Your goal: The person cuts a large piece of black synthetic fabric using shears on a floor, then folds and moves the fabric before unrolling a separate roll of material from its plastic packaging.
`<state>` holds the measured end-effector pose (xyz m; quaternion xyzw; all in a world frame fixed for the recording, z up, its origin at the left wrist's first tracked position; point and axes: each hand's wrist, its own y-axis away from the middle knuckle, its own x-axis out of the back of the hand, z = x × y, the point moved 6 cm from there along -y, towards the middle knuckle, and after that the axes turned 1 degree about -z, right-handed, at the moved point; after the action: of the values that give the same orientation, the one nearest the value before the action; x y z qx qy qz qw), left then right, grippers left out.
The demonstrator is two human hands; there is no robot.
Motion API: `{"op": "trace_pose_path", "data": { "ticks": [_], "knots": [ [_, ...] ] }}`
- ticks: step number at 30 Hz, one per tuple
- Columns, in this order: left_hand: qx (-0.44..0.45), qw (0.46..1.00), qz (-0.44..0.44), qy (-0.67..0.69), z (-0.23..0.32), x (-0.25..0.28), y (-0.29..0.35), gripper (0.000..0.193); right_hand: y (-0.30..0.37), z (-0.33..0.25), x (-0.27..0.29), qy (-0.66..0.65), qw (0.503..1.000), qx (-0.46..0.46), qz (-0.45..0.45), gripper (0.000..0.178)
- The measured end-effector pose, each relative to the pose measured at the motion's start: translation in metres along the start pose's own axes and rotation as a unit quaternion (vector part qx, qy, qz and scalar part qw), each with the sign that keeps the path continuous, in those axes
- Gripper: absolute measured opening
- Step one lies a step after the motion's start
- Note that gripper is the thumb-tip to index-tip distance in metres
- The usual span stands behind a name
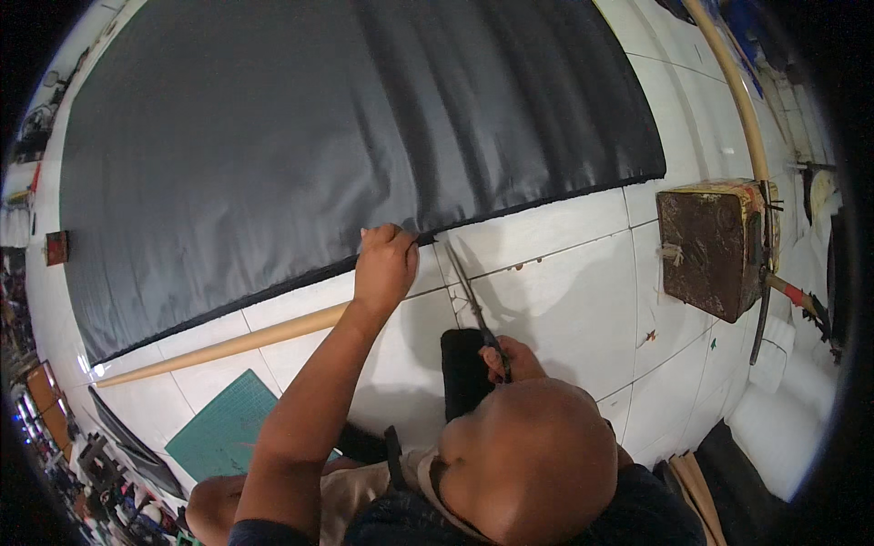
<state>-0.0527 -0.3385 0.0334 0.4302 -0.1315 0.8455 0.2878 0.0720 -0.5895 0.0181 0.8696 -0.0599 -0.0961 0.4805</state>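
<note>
A large sheet of black, leather-like material lies spread on the white tiled floor, rippled toward its right side. At its near edge my left hand is closed, fingers curled on the material. Lower and to the right, my right hand grips a pair of long dark scissors by the handles. The blades point up toward the sheet's edge, just right of my left hand, and look slightly parted. Whether they touch the sheet I cannot tell. My bent knee hides most of the right forearm.
A tan pole lies along the sheet's near edge, beside a green cutting mat. To the right stands a brown box near another long pole. A small reddish block sits at the sheet's left edge. White rolls lie lower right.
</note>
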Motion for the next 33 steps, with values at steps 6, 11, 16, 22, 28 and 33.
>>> {"op": "trace_pose_path", "data": {
  "ticks": [6, 11, 16, 22, 28, 33],
  "knots": [
    [-0.021, 1.0, 0.013, -0.014, 0.014, 0.001, -0.005, 0.021, -0.019, 0.001, -0.02, -0.087, 0.988, 0.071, -0.103, 0.029],
    [0.025, 0.999, 0.009, 0.026, 0.007, 0.001, -0.001, 0.027, -0.052, -0.02, -0.036, -0.005, 0.993, 0.112, -0.02, 0.041],
    [0.024, 0.998, 0.037, 0.043, 0.008, -0.001, -0.001, 0.023, -0.047, -0.031, -0.043, 0.057, 0.982, 0.18, 0.01, 0.032],
    [0.013, 0.998, 0.052, 0.022, 0.01, -0.003, 0.0, 0.017, -0.055, -0.033, -0.041, 0.137, 0.985, 0.096, 0.032, 0.047],
    [0.008, 0.998, 0.064, 0.003, 0.009, -0.007, 0.0, 0.014, -0.062, -0.031, -0.04, 0.123, 0.982, 0.136, 0.043, 0.05],
    [0.012, 0.998, 0.063, 0.016, 0.01, -0.004, 0.0, 0.013, -0.051, -0.05, -0.044, 0.169, 0.964, 0.195, 0.062, 0.036]
  ]
}}
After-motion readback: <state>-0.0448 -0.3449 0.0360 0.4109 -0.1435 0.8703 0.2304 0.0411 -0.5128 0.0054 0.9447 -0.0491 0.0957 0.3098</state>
